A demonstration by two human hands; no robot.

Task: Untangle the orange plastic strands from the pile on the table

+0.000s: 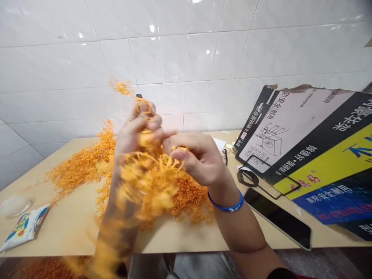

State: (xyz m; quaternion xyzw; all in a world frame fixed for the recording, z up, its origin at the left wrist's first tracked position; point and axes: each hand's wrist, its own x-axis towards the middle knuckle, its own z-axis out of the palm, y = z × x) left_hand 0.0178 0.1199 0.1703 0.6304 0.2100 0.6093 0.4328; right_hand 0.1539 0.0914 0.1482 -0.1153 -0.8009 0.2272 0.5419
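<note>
Orange artificial sprigs point(148, 174), partly smeared by motion, hang in a bunch between and below my hands. My left hand point(139, 124) is closed round their stems, and one thin sprig sticks up above its fingers. Close beside it on the right, my right hand point(197, 155) pinches a bit of orange sprig between thumb and forefinger. A blue band point(226, 202) circles the right wrist. Beneath and behind the hands, a loose heap of the same orange sprigs point(78, 164) spreads over the tan table point(186, 240).
A large printed cardboard box point(316, 143) leans at the right. Near it lie a black phone point(279, 217) and a black wire frame point(271, 174). At the left are a white packet point(26, 228) and a clear round object point(13, 205). A tiled wall point(180, 58) stands behind.
</note>
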